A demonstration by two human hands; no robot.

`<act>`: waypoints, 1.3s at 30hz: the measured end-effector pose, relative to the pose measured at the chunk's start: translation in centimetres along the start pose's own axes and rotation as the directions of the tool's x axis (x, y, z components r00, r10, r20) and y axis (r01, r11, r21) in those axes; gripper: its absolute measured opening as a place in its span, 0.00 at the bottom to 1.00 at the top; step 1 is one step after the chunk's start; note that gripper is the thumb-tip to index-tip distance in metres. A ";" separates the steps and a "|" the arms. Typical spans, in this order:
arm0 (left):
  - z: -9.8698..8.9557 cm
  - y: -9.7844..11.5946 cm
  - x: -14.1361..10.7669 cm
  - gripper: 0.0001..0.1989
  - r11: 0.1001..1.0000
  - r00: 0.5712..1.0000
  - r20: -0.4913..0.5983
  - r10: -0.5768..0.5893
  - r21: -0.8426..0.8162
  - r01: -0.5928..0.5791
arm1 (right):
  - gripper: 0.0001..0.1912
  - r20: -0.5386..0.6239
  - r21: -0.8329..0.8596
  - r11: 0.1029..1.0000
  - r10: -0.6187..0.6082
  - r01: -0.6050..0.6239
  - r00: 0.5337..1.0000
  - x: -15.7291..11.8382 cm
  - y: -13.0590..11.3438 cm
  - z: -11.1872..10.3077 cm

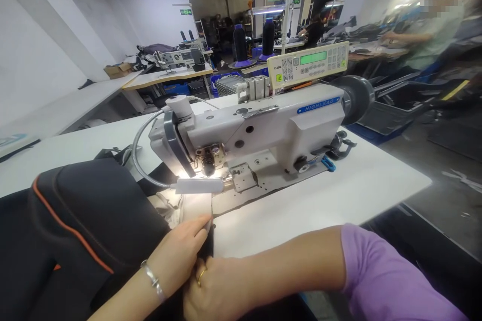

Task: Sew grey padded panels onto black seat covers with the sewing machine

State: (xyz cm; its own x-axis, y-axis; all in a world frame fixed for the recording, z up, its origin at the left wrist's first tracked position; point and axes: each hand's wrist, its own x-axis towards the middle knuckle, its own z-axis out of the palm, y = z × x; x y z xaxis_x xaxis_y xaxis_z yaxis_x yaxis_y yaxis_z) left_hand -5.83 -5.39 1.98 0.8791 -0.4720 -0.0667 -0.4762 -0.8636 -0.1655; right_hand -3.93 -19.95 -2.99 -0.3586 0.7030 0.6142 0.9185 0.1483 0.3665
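A black padded cover [94,205] with orange piping lies at the left of the sewing machine [259,125]. Its pale lining [198,205] runs under the lit needle area. My left hand [183,246], wearing a silver bracelet, presses its fingers together on the lining's edge just in front of the machine. Right below it, my right hand [214,286], with a gold ring, is closed at the cover's black edge. The right fingertips are partly hidden, and the edge between the hands is dark. A small white lamp [199,186] on a bendable metal arm hangs before the needle.
The white table [301,210] extends right of my hands. A control panel [309,64] sits above the machine, and thread cones [240,44] stand behind. At right are a grey crate [391,105] and a blurred co-worker [433,35]. Another sewing machine [181,59] stands farther back.
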 end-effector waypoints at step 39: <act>2.3 -4.4 5.1 0.15 0.978 0.823 -0.541 0.175 0.192 -0.082 | 0.09 0.220 -0.094 0.943 0.331 -0.318 0.918 -1.5 3.7 -0.2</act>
State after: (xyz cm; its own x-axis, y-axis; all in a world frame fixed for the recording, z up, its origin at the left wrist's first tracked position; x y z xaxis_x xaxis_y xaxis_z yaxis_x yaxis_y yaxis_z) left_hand 0.74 -3.61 0.12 0.6288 -0.6351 0.4486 -0.5336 -0.7721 -0.3452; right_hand -0.05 -20.60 -2.42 0.0117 0.8471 0.5313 0.9649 -0.1489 0.2162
